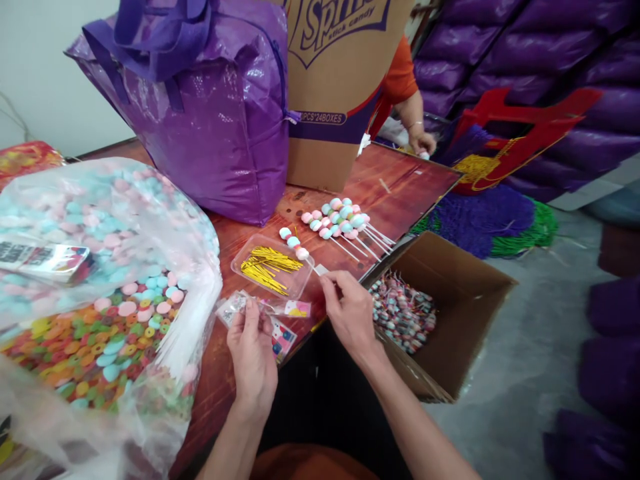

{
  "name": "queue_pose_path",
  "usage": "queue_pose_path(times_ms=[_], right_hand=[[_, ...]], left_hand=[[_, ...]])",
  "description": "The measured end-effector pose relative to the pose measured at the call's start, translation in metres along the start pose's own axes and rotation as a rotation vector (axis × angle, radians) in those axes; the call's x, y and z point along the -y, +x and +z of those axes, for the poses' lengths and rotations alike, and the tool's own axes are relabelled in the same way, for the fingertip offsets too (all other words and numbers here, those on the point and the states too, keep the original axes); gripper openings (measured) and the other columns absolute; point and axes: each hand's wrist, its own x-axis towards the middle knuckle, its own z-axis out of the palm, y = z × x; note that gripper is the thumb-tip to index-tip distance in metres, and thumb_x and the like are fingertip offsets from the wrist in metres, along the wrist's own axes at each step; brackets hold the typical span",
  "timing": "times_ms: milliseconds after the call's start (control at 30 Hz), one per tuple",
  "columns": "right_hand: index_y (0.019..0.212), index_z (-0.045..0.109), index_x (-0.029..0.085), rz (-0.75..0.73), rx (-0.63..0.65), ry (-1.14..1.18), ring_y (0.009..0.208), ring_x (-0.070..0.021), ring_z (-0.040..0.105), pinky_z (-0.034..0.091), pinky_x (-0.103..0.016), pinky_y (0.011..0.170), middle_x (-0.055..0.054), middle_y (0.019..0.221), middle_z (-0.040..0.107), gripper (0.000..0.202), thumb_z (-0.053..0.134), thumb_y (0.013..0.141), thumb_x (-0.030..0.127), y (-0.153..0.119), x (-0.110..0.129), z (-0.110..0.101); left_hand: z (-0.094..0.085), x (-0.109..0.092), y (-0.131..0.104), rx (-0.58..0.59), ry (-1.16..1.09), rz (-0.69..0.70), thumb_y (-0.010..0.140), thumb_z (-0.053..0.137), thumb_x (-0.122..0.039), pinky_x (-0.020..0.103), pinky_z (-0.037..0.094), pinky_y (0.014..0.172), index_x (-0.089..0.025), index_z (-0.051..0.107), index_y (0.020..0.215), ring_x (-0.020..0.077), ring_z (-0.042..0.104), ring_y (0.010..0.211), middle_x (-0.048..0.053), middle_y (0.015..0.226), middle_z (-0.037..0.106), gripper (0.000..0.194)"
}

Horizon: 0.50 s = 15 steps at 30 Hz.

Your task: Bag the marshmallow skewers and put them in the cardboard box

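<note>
My right hand (pixel 351 313) pinches the white stick of a candy skewer. Pastel blue and pink candies (pixel 294 243) sit at its far end, above the rim of a clear plastic tray (pixel 306 288). Gold twist ties (pixel 270 265) lie in that tray. Closed at the fingertips, my left hand (pixel 254 360) holds a small clear plastic bag (pixel 296 308) with a colourful printed end. More printed bags (pixel 283 340) lie beneath it on the table. Behind the tray, several finished-looking candy skewers (pixel 337 217) lie side by side, sticks towards the right.
Left stands a large clear bag (pixel 200 267) of loose candies and white sticks. A purple zip bag (pixel 215 127) and a carton (pixel 325 153) stand behind. An open cardboard box (pixel 465 300) of wrapped candies is at right. A co-worker's hand (pixel 423 140) works across the table.
</note>
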Motion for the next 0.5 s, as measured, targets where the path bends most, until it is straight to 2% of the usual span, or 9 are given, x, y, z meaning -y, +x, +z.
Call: queue_pose_path(times_ms=[67,133,233,367,500], right_hand=[[0.089,0.065,0.019,-0.049,0.023,-0.212,0.078,-0.0209,0.058,0.041,-0.032,0.074,-0.007,0.087,0.067,0.014,0.052,0.093,0.024,0.014,-0.012,0.005],[0.090,0.066,0.018,-0.078,0.099,-0.372,0.080,-0.0230,0.060,0.040,-0.032,0.074,-0.009,0.088,0.068,0.010,0.057,0.090,0.022,0.024,-0.022,0.011],[0.084,0.066,0.019,-0.081,0.154,-0.459,0.075,-0.0223,0.059,0.037,-0.032,0.069,-0.009,0.084,0.068,0.015,0.054,0.093,0.023,0.033,-0.028,0.021],[0.080,0.063,0.019,-0.056,0.036,-0.328,0.074,-0.0206,0.058,0.037,-0.030,0.066,-0.007,0.081,0.067,0.024,0.046,0.096,0.022,0.043,-0.032,0.026],[0.076,0.059,0.021,-0.080,-0.152,-0.145,0.075,-0.0203,0.056,0.040,-0.031,0.071,-0.005,0.076,0.062,0.022,0.045,0.093,0.021,0.048,-0.029,0.015]], left_hand=[[-0.003,-0.003,0.006,-0.029,-0.022,-0.020,0.060,0.091,-0.031,0.016,0.042,0.057,-0.015,0.061,0.076,0.0039,0.052,0.059,-0.006,0.069,0.058,0.038],[-0.005,-0.005,0.010,-0.055,-0.024,-0.050,0.060,0.091,-0.033,0.018,0.046,0.062,-0.016,0.062,0.078,0.0049,0.056,0.062,-0.006,0.070,0.061,0.038],[-0.006,-0.005,0.012,-0.022,-0.001,-0.068,0.067,0.087,-0.038,0.023,0.049,0.069,-0.017,0.062,0.082,0.0083,0.062,0.069,-0.003,0.077,0.066,0.036],[-0.005,-0.002,0.013,0.024,0.032,-0.057,0.070,0.084,-0.041,0.029,0.051,0.072,-0.018,0.061,0.083,0.0129,0.066,0.075,-0.001,0.081,0.068,0.035],[-0.006,0.000,0.015,-0.019,0.026,-0.003,0.068,0.086,-0.036,0.023,0.047,0.067,-0.018,0.061,0.082,0.0087,0.063,0.070,-0.003,0.078,0.067,0.034]])
